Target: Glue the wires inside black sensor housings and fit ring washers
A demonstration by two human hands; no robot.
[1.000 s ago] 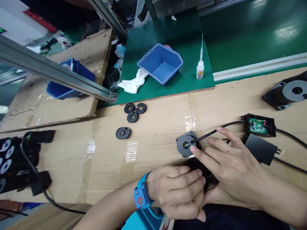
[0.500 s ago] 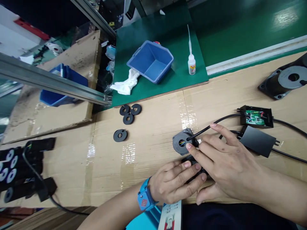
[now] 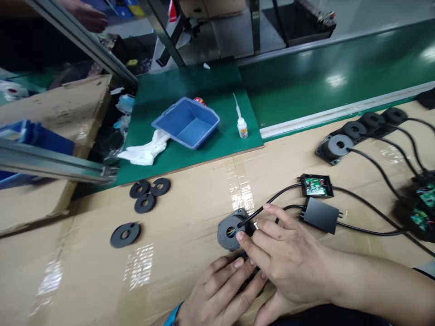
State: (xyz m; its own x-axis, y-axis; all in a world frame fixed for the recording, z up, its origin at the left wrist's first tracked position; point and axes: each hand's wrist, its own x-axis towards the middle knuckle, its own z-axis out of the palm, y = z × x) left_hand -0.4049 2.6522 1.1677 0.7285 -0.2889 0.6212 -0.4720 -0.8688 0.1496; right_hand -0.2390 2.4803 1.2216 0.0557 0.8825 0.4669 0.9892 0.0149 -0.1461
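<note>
A round black motor housing [image 3: 224, 237] lies in front of me, with coloured wires in its centre hole and a black cable [image 3: 251, 217] leaving its top. My right hand [image 3: 292, 258] has its fingers spread, one fingertip touching the housing's rim and another at the cable. Close beside it, my left hand [image 3: 224, 290] has its fingers over a second black part [image 3: 249, 280], mostly hidden under both hands. Along the cable are an uncovered black box with a green circuit board [image 3: 316, 186] and a closed black box [image 3: 321, 215].
Several black slotted discs [image 3: 125, 234] lie to the left. On a green mat [image 3: 224, 81] stand a blue bin [image 3: 186, 122], a white cloth [image 3: 146, 149] and a dropper bottle [image 3: 242, 127]. More cabled motors [image 3: 338, 147] line the right. A metal frame bar [image 3: 50, 158] crosses the left.
The view has swung to the right, so the bench contents sit further left and lower, and more motors show at the right. Both hands keep nearly the same places on the parts.
</note>
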